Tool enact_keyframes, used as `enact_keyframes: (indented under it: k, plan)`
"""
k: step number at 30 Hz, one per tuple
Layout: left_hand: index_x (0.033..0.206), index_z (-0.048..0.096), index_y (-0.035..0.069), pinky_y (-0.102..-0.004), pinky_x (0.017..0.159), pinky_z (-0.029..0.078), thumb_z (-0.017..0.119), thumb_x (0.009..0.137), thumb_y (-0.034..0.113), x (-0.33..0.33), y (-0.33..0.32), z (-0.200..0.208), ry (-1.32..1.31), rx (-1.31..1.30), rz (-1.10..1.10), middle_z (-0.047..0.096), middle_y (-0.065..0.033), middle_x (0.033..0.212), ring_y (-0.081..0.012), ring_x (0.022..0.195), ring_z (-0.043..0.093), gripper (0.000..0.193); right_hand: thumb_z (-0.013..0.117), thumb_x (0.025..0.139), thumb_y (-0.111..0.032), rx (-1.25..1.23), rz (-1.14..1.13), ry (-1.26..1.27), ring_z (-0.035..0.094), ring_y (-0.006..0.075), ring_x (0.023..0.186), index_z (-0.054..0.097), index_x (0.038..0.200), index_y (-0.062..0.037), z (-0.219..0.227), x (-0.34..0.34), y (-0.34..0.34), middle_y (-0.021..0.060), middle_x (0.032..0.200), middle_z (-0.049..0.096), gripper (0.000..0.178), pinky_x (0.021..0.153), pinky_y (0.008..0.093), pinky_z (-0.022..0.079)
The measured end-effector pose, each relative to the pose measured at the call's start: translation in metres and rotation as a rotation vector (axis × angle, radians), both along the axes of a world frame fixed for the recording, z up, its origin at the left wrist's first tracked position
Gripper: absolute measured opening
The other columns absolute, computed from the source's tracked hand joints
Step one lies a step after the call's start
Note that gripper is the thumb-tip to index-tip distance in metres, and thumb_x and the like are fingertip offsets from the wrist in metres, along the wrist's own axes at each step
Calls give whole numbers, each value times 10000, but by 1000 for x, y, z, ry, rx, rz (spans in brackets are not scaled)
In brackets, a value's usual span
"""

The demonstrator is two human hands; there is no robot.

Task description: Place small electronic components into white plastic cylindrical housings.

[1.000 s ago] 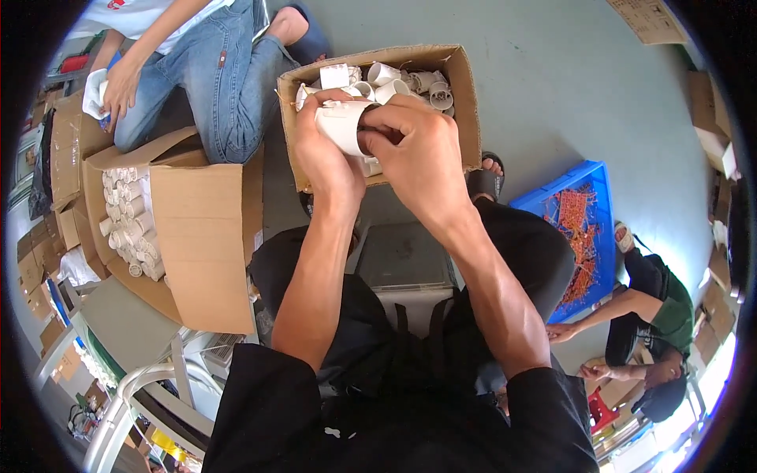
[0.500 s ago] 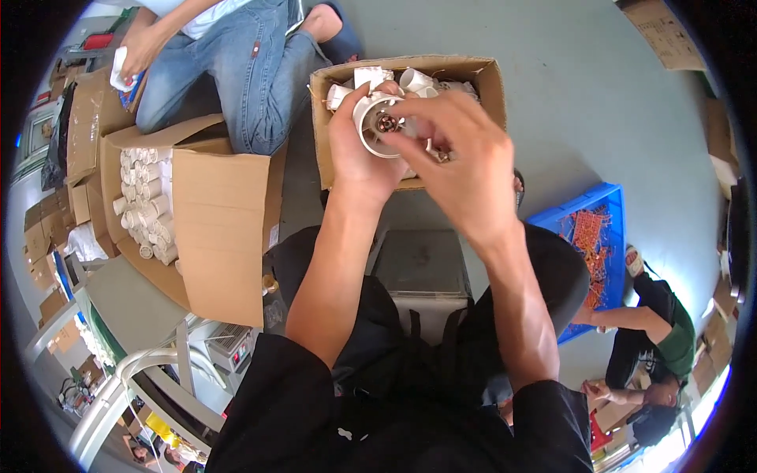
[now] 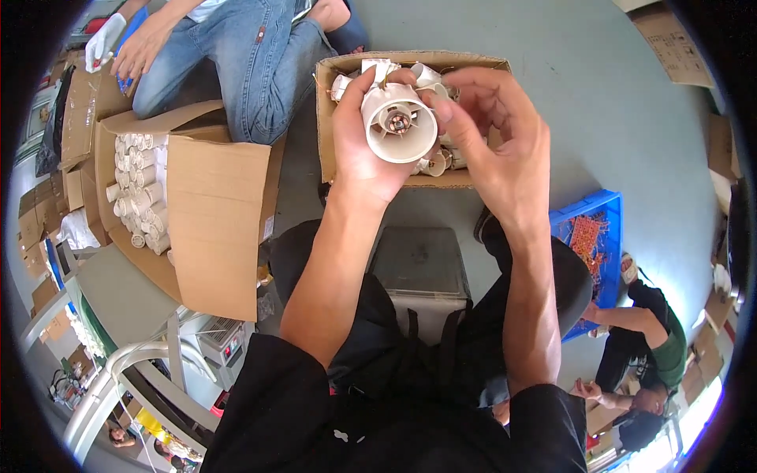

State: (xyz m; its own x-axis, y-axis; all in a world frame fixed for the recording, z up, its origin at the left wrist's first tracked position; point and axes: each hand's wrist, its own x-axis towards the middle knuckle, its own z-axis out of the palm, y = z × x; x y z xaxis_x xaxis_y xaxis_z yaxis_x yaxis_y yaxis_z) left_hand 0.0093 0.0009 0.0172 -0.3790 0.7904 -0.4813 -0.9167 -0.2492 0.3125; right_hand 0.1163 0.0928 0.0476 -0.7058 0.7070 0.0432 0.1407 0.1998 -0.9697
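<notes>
One white cup in left hand, fingers wrapped round it; right hand loosely half-open just beside its rim, contact unclear. Carton beneath both; bare floor right of the fingers.

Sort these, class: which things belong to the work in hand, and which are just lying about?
In the work:
- white tube, held in the left hand
- right hand, beside it
- carton of white parts below

Seemingly lying about:
- grey seat, left
- box, top right
</notes>
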Motion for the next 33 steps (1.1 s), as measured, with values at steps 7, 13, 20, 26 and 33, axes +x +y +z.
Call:
enact_keyframes:
  k: [7,13,20,26,33]
  plan:
    - [937,578,99,-300,639,464,432,905,367,3,0,-5,49,74,-7,562,-82,813,-209,723,534,306,771,689,-161,166,155,0,579,188,913,563,1173,-70,1,-3,-2,105,1095,589,534,726,282,478]
    - [896,559,69,-373,628,521,362,914,332,4,2,-6,75,1,-46,615,-115,772,-231,715,610,330,763,699,-153,51,197,-92,587,182,930,555,1202,-55,2,-1,-3,93,1095,609,554,774,313,481]
    - [1028,559,47,-283,684,496,430,925,254,16,3,-18,221,-146,66,604,-59,906,-155,817,606,265,680,727,-33,-63,175,-131,611,382,857,602,1081,-2,1,4,-10,254,889,609,364,720,387,479]
    - [1024,561,63,-272,683,491,454,913,255,22,5,-20,168,-135,63,610,-42,913,-143,803,604,245,671,736,-19,-101,155,-233,651,207,809,620,1147,-97,0,8,-11,193,936,655,421,755,312,479]
    - [1000,574,86,-294,636,475,462,897,319,25,7,-14,93,-224,18,608,-39,863,-149,786,595,278,621,825,-133,-129,237,-124,635,252,738,617,1023,38,-14,12,3,214,797,639,261,680,333,478]
